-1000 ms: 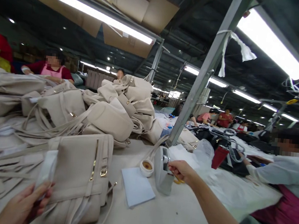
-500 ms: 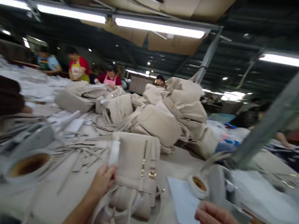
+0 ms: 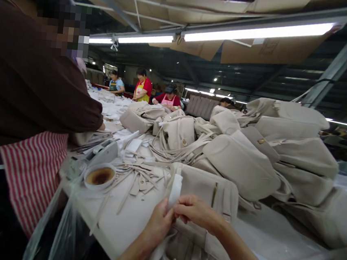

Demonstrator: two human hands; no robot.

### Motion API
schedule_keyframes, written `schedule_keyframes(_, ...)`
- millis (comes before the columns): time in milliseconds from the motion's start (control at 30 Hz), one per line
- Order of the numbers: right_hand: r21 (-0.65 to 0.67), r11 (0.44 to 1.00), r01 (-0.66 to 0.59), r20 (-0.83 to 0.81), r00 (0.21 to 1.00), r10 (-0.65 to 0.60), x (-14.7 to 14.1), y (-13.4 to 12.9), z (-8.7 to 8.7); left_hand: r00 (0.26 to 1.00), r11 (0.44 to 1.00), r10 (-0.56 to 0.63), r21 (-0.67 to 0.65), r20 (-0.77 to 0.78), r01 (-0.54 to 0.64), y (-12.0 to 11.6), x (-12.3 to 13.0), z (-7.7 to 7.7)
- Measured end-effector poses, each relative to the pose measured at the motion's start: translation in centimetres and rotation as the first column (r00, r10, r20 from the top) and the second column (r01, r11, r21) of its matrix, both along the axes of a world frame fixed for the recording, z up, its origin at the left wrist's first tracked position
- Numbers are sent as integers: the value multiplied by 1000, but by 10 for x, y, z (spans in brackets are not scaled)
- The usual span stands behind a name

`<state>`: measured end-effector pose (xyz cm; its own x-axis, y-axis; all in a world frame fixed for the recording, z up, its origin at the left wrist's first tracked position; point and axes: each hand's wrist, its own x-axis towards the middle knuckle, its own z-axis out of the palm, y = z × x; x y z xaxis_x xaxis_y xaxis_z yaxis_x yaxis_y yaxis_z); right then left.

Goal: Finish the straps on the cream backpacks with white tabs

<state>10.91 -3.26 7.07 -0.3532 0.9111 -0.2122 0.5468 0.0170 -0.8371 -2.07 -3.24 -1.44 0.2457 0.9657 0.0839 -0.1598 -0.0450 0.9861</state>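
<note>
A beige bag (image 3: 203, 188) with a gold zipper lies on the table in front of me. My left hand (image 3: 161, 218) is closed on the bag's left edge, at the lower end of a white strip (image 3: 175, 189) that stands up along that edge. My right hand (image 3: 194, 210) reaches across the bag, fingers pinched together beside my left thumb, at the base of the strip. What sits between the right fingertips, if anything, is too small to make out. Straps (image 3: 194, 258) hang at the bag's lower part.
Beige bags (image 3: 241, 161) are heaped behind and to the right. Cut straps (image 3: 139, 180) and a bowl of brown liquid (image 3: 100, 177) lie left. A person in a brown top (image 3: 43, 80) stands close at left; other people work farther back.
My right hand has moved left from beside the blue sheet to meet my left hand at the white strip. The view has swung left, bringing the person in brown further in.
</note>
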Motion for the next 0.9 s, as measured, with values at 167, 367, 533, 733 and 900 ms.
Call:
schedule_keyframes(167,27,999,40,101,994,-43,-1,12,-13,997,997,-74,-17,27,74,2,-3,-6)
schedule_keyframes(367,103,992,69,200,976,-89,1,15,-20,990,990,-140,21,15,139,-2,-9,1)
schedule_keyframes(533,131,987,92,200,973,-118,0,13,-20,982,982,-190,29,20,189,-7,-15,17)
schedule_keyframes(733,78,993,86,105,990,-94,3,15,-22,992,988,-110,-105,60,115,-6,-12,13)
schedule_keyframes(900,-70,996,58,10,998,-57,14,10,-18,987,967,-130,-209,95,148,-2,-11,5)
